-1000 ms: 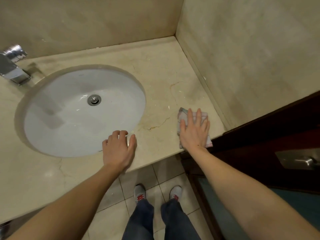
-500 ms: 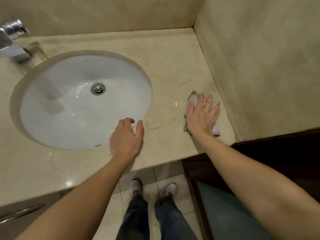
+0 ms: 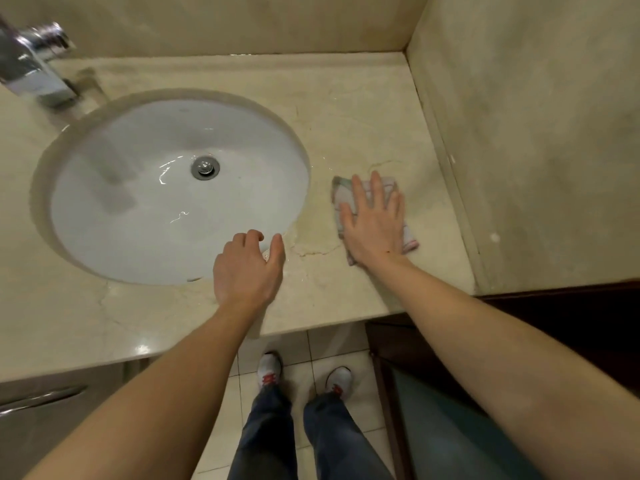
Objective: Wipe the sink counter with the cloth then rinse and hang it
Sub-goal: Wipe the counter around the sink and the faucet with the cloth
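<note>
A small pale folded cloth [image 3: 343, 194] with pink trim lies flat on the beige marble counter [image 3: 363, 109], to the right of the white oval sink basin [image 3: 138, 202]. My right hand [image 3: 375, 223] presses flat on the cloth with fingers spread, covering most of it. My left hand [image 3: 247, 271] rests on the counter at the basin's front right rim, fingers curled loosely over the edge and holding nothing. The counter around the cloth looks wet.
A chrome tap [image 3: 31, 67] stands at the back left. Beige walls [image 3: 536, 133] close the counter at the back and right. A dark wooden door [image 3: 571, 313] stands at the right. A drawer handle [image 3: 38, 398] shows below the counter. My shoes [image 3: 270, 372] are on tiled floor.
My right hand has slid the cloth leftward, away from the right wall and toward the basin. My left hand has stayed at the basin's front rim with its fingers curled further.
</note>
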